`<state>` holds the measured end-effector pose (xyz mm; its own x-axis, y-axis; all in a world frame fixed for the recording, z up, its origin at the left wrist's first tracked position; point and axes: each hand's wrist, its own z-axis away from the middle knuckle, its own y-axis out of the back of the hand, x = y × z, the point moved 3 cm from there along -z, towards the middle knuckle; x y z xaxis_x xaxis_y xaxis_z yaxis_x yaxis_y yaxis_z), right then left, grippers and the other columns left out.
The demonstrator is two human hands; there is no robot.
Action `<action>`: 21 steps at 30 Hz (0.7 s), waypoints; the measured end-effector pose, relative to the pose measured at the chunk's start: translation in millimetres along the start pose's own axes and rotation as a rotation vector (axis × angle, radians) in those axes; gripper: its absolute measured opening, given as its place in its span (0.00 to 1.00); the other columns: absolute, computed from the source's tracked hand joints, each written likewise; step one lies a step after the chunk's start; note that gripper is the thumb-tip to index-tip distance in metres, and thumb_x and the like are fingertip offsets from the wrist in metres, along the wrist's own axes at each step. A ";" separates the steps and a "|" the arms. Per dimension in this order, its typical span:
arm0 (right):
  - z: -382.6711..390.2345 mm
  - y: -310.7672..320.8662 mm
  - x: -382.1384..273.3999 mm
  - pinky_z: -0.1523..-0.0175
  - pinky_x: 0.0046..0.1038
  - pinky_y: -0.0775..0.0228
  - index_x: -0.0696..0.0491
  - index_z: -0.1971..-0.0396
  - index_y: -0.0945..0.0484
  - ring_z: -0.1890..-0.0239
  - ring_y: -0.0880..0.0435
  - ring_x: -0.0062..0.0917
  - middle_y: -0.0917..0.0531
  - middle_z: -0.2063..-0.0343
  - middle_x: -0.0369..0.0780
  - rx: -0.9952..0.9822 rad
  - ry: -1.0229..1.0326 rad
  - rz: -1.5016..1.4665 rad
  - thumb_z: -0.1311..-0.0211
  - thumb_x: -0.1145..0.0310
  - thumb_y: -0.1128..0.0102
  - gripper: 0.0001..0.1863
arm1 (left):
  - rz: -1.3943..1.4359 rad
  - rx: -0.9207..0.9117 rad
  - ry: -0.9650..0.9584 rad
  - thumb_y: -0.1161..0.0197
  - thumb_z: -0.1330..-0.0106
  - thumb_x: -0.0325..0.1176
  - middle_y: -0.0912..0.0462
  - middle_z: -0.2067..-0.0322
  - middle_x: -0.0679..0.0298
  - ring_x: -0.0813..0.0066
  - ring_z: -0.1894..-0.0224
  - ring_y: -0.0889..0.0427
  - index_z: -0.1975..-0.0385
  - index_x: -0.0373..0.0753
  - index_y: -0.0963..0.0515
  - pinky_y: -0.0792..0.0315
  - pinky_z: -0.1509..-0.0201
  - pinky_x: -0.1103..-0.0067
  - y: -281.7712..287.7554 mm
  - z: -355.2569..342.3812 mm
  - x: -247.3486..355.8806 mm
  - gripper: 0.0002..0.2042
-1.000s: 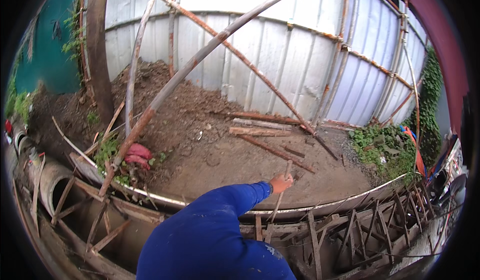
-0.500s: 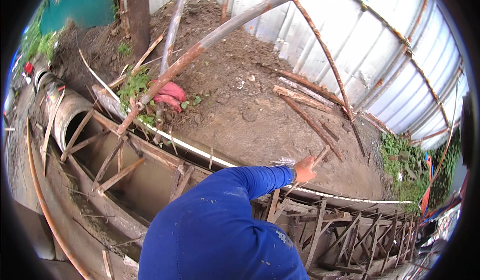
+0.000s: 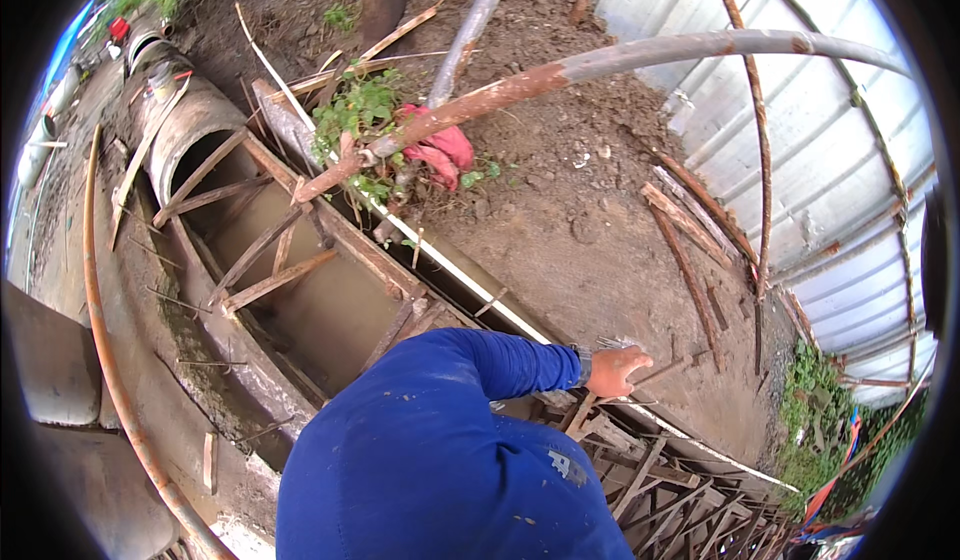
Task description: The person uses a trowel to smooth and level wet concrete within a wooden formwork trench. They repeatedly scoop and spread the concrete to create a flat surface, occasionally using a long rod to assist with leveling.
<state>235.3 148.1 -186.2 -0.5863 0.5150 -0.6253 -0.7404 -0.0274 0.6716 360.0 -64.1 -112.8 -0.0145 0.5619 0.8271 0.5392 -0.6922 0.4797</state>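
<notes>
My left arm, in a blue sleeve with a dark band at the wrist, reaches across to the right. My left hand (image 3: 614, 371) is closed, its fingers curled around a thin wooden stick (image 3: 666, 369) that pokes out beyond them to the right. The hand hangs over the long pale edge strip (image 3: 690, 442) of a ditch. Below it, wooden formwork braces (image 3: 640, 480) crowd the trench. A small bundle of thin wires (image 3: 618, 343) lies on the dirt just past the fingers. My right hand is out of view.
Muddy water (image 3: 335, 310) fills the trench, crossed by wooden struts, with a concrete pipe (image 3: 195, 140) at its far left end. A rusty bent metal pipe (image 3: 560, 73) arches overhead. Beyond lie loose planks (image 3: 690, 222), a red cloth (image 3: 440, 153) and a corrugated metal fence (image 3: 820, 140).
My view has turned, so the surroundings sit further right and tilted. The stick in my left hand has swung from pointing steeply up to nearly level.
</notes>
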 end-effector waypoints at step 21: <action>-41.2 -56.5 -33.0 0.47 0.39 0.25 0.65 0.59 0.17 0.55 0.13 0.38 0.12 0.63 0.55 -0.132 -0.065 0.067 0.26 0.44 0.45 0.32 | 0.652 1.851 0.704 0.47 0.22 0.46 0.25 0.68 0.68 0.76 0.71 0.22 0.54 0.43 0.28 0.28 0.69 0.73 412.9 370.4 -220.5 0.13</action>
<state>282.9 97.4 -219.8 -0.6165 0.5625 -0.5509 -0.7396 -0.1737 0.6503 897.7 -306.0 -205.5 0.4792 -0.0594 0.8757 0.6079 0.7421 -0.2823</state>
